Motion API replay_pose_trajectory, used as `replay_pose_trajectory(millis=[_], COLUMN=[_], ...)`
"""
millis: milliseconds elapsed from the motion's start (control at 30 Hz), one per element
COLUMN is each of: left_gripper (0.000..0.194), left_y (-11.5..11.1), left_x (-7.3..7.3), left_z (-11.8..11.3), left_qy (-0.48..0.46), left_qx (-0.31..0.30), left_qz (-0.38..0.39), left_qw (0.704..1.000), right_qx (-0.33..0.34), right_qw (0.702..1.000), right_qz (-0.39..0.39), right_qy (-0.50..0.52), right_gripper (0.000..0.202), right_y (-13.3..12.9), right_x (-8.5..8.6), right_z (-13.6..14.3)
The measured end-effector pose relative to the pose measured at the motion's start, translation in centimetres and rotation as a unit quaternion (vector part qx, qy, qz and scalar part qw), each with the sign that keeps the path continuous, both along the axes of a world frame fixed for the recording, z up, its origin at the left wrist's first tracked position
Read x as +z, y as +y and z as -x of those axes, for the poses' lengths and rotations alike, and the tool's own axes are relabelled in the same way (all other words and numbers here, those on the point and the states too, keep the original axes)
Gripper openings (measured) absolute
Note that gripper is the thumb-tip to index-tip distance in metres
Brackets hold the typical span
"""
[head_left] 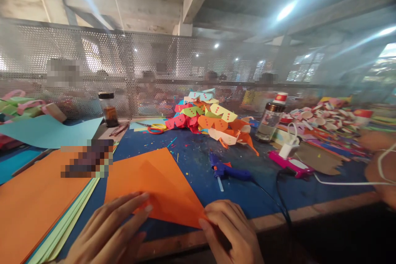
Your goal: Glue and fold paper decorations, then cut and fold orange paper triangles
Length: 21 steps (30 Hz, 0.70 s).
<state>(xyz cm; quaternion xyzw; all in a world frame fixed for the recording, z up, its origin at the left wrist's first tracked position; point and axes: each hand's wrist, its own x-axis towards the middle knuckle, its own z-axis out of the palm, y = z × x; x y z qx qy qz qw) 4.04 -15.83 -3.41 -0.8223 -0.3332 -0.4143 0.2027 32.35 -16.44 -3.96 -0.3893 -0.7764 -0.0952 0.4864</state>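
One blue counter (201,173) stretches beyond both sets of fingers. One stack of paper (46,198) lies left of the left fingers (123,216), and one heap of paper cut-outs (213,123) sits well beyond both. One orange sheet (157,181) lies under and ahead of the left fingers, which are loosely spread over its near edge; the right fingers (224,216) pinch its near-right corner. Farther out stand two bottles (268,123). One power strip (291,165) rests right of the right fingers; one glue gun (227,171), ahead of them.
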Motion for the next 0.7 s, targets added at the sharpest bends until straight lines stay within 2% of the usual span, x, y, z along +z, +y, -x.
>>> replay_pose_trajectory(millis=[133, 300, 533, 700], left_gripper=[0.045, 0.056, 0.058, 0.055], left_y=[1.3, 2.0, 2.2, 2.1], left_x=[0.5, -0.2, -1.0, -0.9], left_z=[-1.0, -1.7, -1.7, -2.0], left_qy=[0.115, 0.201, 0.224, 0.193], left_qx=[0.006, 0.017, 0.031, 0.038], left_qz=[-0.030, -0.054, -0.060, -0.050], left_qw=[0.993, 0.978, 0.972, 0.979], right_qx=[-0.007, -0.011, -0.018, -0.023], right_qw=[1.000, 0.999, 0.999, 0.999], right_qz=[0.019, 0.035, 0.028, 0.018], right_qy=[-0.007, -0.001, -0.010, -0.018], right_gripper=[0.018, 0.023, 0.015, 0.014], right_y=[-0.3, -0.4, -0.6, -0.7], right_x=[-0.2, -0.4, -0.7, -0.8], right_z=[-0.2, -0.3, -0.2, -0.1])
